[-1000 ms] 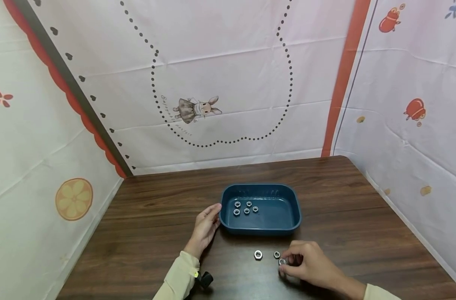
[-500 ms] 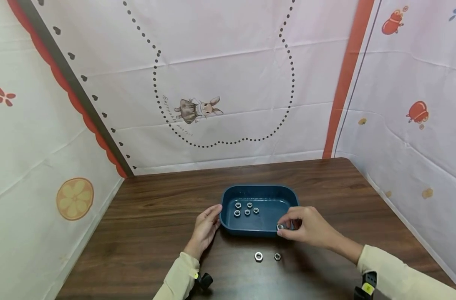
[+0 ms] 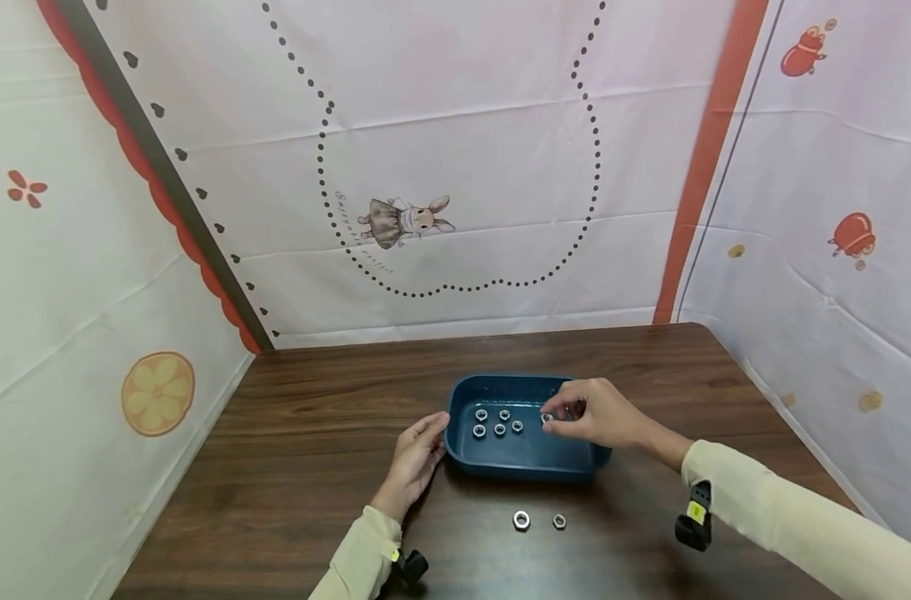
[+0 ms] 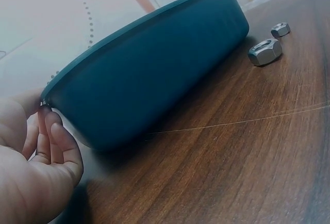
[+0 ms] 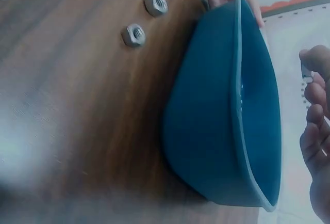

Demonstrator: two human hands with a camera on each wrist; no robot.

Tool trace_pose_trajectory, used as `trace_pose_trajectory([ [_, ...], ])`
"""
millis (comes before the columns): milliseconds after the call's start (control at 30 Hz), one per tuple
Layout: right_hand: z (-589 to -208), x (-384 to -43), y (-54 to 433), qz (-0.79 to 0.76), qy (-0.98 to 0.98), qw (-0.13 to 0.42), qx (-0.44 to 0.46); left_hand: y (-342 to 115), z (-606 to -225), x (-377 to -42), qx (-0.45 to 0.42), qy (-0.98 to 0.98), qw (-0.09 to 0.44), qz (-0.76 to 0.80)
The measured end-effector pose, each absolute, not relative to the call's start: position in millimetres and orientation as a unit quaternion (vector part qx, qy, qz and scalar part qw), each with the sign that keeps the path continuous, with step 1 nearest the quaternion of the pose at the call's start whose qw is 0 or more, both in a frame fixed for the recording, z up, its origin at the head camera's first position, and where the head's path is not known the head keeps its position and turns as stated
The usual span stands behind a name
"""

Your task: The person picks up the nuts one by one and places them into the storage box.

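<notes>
My left hand [image 3: 413,460] pinches the left rim of a blue rectangular tray [image 3: 526,472], thumb on the rim and fingers curled below it. Over the tray's right part, my right hand [image 3: 603,414] holds a small metal hex nut [image 3: 548,418] between thumb and fingertips. From the right wrist view, that pinched nut [image 5: 307,73] is above the rim, apart from the tray. Several hex nuts [image 3: 499,429] lie grouped in the tray's left half. In front of the tray, a larger nut [image 3: 522,521] and a smaller nut [image 3: 559,522] rest on the wood.
The dark wood-grain table [image 3: 335,417] runs out on both sides of the tray. Printed white cloth [image 3: 485,167] hangs behind the table and along both sides. Each wrist wears a black camera, such as the right one [image 3: 695,517].
My right hand has picked a nut off the table beside the other two and carried it forward and up over the tray. The left hand keeps its hold on the rim.
</notes>
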State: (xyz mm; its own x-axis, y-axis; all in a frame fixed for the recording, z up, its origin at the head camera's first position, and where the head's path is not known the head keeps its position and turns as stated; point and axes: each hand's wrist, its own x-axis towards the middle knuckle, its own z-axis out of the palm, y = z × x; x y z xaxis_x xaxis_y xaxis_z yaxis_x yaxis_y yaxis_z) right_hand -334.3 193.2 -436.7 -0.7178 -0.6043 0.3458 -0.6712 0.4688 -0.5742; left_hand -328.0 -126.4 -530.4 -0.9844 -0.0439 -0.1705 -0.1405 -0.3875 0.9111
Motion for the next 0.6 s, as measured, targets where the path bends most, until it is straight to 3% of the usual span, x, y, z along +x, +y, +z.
trace_pose_trajectory([
  [400, -435.5, -379.7, 164.5, 0.344, -0.820, -0.096, 0.448, -127.5, -528.9, -324.0, -0.079, 0.569, 0.028, 0.818],
  [600, -438.2, -395.5, 144.9, 0.318, -0.805, -0.133, 0.483, -128.1, -526.0, -323.0, -0.080, 0.581, 0.031, 0.810],
])
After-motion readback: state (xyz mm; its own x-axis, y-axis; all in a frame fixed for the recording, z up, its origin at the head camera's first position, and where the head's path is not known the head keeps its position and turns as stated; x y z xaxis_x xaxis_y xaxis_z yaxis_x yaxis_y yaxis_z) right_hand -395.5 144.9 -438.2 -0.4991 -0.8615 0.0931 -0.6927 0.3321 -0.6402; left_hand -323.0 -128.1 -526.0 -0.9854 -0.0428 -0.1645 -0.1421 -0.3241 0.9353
